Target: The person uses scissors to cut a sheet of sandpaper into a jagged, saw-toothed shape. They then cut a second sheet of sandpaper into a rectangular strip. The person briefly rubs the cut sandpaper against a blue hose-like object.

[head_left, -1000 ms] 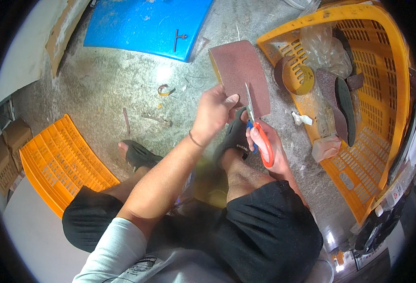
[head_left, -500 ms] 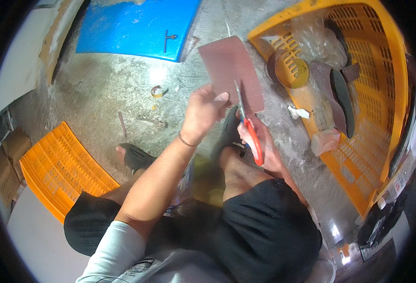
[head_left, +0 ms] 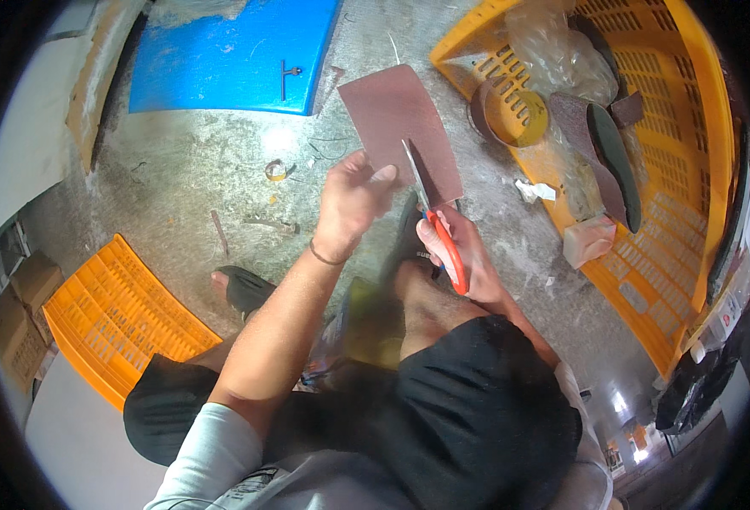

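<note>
A reddish-brown sheet of sandpaper (head_left: 392, 110) is held up in front of me, above the floor. My left hand (head_left: 353, 195) pinches its lower left edge between thumb and fingers. Red-handled scissors (head_left: 444, 246) are in my right hand (head_left: 472, 259), with fingers wrapped at the handles. Their metal blades (head_left: 416, 174) point up and left and lie across the lower part of the sheet, near its right side. Whether the blades are parted is hard to see.
A large yellow-orange plastic crate (head_left: 706, 170) on the right holds abrasive belts (head_left: 596, 157) and clear plastic (head_left: 553, 51). On the blue board (head_left: 222, 64) lies a chuck key (head_left: 288, 78). Another orange crate (head_left: 128, 314) stands at left. Scraps, including a small ring (head_left: 276, 170), litter the concrete floor.
The view has shifted slightly. The scissors lean a little further left against the sandpaper. Both hands keep their grips.
</note>
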`<state>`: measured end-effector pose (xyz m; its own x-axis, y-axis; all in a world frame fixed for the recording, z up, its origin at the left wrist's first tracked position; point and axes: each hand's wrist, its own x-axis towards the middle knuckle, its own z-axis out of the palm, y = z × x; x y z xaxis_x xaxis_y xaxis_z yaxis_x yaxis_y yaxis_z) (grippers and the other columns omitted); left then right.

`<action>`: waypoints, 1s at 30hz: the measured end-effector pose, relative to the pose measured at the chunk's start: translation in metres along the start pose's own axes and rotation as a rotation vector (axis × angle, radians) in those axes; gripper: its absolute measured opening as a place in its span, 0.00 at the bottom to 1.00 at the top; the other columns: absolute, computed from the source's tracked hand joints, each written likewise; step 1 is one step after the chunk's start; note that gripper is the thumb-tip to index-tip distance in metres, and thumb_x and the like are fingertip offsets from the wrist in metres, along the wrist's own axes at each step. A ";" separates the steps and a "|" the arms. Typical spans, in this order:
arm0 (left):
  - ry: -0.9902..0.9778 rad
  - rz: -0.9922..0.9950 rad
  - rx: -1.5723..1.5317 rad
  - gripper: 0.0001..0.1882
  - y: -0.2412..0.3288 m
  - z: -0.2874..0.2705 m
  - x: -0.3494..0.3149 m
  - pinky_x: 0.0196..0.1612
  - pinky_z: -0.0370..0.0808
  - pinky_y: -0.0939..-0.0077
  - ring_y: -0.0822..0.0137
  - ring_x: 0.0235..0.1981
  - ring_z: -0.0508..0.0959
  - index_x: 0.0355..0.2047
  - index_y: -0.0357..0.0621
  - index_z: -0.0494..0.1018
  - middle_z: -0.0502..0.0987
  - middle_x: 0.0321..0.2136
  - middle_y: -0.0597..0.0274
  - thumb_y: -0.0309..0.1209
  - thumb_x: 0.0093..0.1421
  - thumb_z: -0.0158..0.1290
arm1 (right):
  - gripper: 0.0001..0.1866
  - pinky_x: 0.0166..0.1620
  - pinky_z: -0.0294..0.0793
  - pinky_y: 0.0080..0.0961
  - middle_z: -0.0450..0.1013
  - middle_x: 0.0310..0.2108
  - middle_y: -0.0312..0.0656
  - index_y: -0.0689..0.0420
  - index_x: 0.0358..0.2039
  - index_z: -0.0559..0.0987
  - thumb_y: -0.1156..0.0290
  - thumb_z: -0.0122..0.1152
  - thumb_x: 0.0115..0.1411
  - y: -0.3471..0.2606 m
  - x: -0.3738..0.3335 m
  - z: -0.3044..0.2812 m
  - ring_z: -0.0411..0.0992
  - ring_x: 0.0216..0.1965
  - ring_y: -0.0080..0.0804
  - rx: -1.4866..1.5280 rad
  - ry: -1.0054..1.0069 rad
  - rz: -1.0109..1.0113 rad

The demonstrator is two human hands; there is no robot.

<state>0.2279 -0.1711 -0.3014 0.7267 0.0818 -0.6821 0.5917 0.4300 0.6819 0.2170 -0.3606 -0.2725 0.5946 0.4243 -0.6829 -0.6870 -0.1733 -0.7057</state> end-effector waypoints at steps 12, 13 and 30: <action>0.049 0.008 0.039 0.04 0.000 0.000 -0.002 0.18 0.63 0.80 0.77 0.16 0.68 0.32 0.41 0.70 0.78 0.25 0.62 0.23 0.64 0.54 | 0.20 0.24 0.58 0.16 0.60 0.21 0.26 0.62 0.47 0.73 0.57 0.58 0.67 0.028 0.003 -0.001 0.58 0.20 0.14 0.074 0.106 0.015; 0.051 0.017 0.052 0.04 -0.001 0.000 -0.001 0.18 0.63 0.80 0.77 0.16 0.68 0.32 0.41 0.70 0.78 0.25 0.62 0.23 0.64 0.54 | 0.19 0.23 0.58 0.16 0.61 0.21 0.26 0.62 0.47 0.73 0.57 0.59 0.67 0.026 0.002 0.000 0.58 0.19 0.13 0.054 0.104 0.001; 0.021 0.024 0.061 0.03 0.006 -0.004 0.008 0.20 0.64 0.81 0.77 0.17 0.69 0.33 0.37 0.74 0.77 0.23 0.63 0.24 0.63 0.54 | 0.20 0.41 0.70 0.24 0.70 0.38 0.37 0.65 0.47 0.71 0.67 0.66 0.62 0.019 0.008 0.001 0.69 0.37 0.25 -0.186 0.086 -0.079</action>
<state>0.2361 -0.1646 -0.3034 0.7338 0.1110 -0.6703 0.5947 0.3721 0.7126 0.2088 -0.3595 -0.2910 0.6824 0.3673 -0.6321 -0.5525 -0.3071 -0.7749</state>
